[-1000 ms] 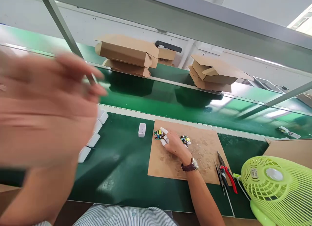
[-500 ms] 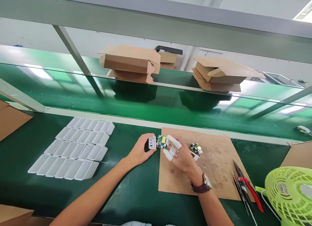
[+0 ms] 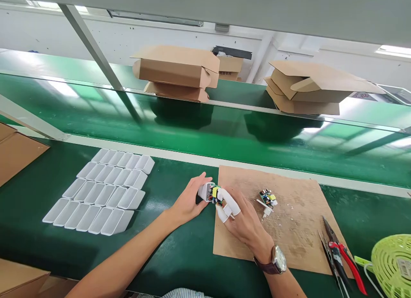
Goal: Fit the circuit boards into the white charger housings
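My left hand [image 3: 188, 200] is closed around a white charger housing [image 3: 204, 191], with something dark at its lower side. A green circuit board [image 3: 215, 194] with a yellow component reaches into the housing's open end. My right hand [image 3: 245, 219], with white covers on thumb and finger, pinches the board's outer end. A small white plug piece [image 3: 227, 210] with metal prongs sits at that end, between the covered fingertips. To the right, a second circuit board [image 3: 268, 197] lies on the brown cardboard sheet [image 3: 289, 242], beside a small white plug piece [image 3: 266, 212].
Rows of white housings [image 3: 96, 197] stand at the left. Red-handled pliers [image 3: 342, 251] and tweezers [image 3: 329, 257] lie at the cardboard's right edge, near a green fan [image 3: 391, 263]. Folded cardboard boxes [image 3: 173, 71] sit on the shelf behind.
The circuit board has gone deeper into the housing, and my hands are closer together. The housing's socket face has turned out of sight. The camera view has shifted.
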### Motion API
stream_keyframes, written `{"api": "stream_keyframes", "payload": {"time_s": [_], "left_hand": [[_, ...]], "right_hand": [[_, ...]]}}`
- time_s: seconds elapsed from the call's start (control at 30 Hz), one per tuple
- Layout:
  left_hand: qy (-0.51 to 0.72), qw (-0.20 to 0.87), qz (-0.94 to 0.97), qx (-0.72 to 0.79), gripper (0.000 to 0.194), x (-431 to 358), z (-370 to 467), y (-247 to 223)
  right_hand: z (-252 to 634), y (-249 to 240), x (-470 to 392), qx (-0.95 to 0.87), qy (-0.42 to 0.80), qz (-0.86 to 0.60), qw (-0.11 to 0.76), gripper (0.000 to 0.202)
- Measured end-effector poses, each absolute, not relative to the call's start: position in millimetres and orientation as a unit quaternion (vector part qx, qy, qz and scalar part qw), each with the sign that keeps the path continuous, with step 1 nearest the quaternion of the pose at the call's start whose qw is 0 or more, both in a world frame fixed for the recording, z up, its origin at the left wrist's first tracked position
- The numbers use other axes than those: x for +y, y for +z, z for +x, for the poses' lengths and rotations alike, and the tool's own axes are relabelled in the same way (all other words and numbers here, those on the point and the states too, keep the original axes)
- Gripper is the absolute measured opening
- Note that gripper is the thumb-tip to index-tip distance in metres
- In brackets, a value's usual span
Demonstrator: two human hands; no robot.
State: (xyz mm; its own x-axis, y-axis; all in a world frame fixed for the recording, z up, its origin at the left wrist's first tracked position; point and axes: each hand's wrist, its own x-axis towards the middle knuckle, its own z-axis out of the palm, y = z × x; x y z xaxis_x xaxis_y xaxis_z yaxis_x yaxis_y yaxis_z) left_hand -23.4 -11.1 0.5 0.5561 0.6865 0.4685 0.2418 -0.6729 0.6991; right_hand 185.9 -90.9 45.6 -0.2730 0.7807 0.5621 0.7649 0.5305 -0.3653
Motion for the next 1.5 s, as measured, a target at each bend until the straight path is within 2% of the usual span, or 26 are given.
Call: {"api": "stream_keyframes", "payload": {"time_s": [0.5,0.87,1.0,1.1,1.2,1.33,1.5], "left_hand": [[0.367,0.288,0.837,0.285,0.072,-13.6,-22.0,-1.0],[0.365,0.286,0.84,0.281,0.079,-13.8,-21.1,-1.5],[0.331,0.277,0.854,0.292,0.087,-15.7,-22.4,-1.1],[0.284,0.316,0.86,0.282,0.088,-14.4,-27.7,2.2],[0.262,0.38,0.848,0.259,0.081,-9.9,-35.1,6.6],[0.275,0.417,0.828,0.256,0.079,-3.2,-41.4,9.6],[0.319,0.509,0.744,0.293,0.061,-6.1,-42.5,7.4]], "right_hand": [[182.9,45.3,-89.8,-0.803,0.015,-0.51,0.309,0.067],[184.1,47.0,-88.8,-0.805,0.034,-0.518,0.288,0.066],[184.0,47.6,-89.0,-0.811,0.051,-0.508,0.286,0.061],[187.5,49.5,-88.1,-0.802,0.11,-0.495,0.315,0.061],[191.7,48.2,-84.9,-0.771,0.164,-0.494,0.368,0.046],[191.6,34.2,-75.4,-0.79,0.169,-0.483,0.337,0.043],[186.4,12.9,-67.3,-0.807,0.14,-0.458,0.347,0.043]]}}
